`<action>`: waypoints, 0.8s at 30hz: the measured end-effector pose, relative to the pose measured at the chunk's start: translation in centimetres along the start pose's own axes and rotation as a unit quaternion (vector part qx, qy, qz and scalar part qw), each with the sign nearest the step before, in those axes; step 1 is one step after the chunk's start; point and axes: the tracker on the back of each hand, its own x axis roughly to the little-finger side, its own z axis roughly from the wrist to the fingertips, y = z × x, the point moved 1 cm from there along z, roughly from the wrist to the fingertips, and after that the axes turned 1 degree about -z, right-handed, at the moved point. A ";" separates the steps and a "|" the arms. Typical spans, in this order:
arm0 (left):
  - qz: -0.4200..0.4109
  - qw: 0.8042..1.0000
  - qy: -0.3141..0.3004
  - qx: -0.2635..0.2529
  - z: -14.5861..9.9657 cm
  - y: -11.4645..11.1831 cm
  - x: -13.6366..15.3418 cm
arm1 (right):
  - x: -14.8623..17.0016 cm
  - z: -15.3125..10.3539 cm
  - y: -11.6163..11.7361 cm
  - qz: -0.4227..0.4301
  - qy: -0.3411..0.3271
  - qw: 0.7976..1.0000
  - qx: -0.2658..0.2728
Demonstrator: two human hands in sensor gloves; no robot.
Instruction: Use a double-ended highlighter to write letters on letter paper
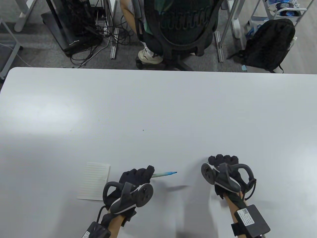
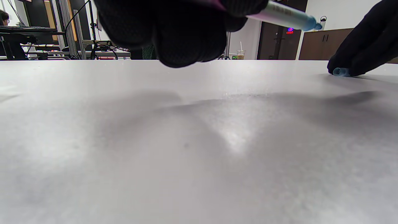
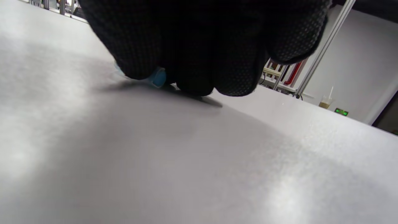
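While uncapped — highlighter point(image 1: 164, 174) label unreadable

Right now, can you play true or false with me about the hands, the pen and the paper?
1. The left hand holds the highlighter. True.
2. The highlighter's blue tip points at the letter paper. False: it points away from the paper, toward the right hand.
3. The right hand has a small blue cap under its fingers, down on the table. True.
4. The letter paper is full of writing. False: only its printed lines show.
5. The paper lies between the two hands. False: it lies to the left of the left hand.
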 end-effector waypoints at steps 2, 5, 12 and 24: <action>0.000 1.000 0.000 0.000 0.0 0.0 0.0 | 0.1 0.0 0.1 0.011 0.002 1.000 -0.008; -0.003 1.000 0.003 -0.001 0.0 0.0 0.1 | 0.3 -0.2 0.2 0.021 0.000 1.000 -0.022; -0.004 1.000 0.004 0.000 0.0 -0.1 0.1 | 0.0 -1.6 -0.9 0.047 -0.004 0.999 0.002; -0.004 1.000 0.009 -0.006 -0.1 0.0 0.2 | -4.0 -4.8 -4.2 0.091 -0.064 0.991 0.071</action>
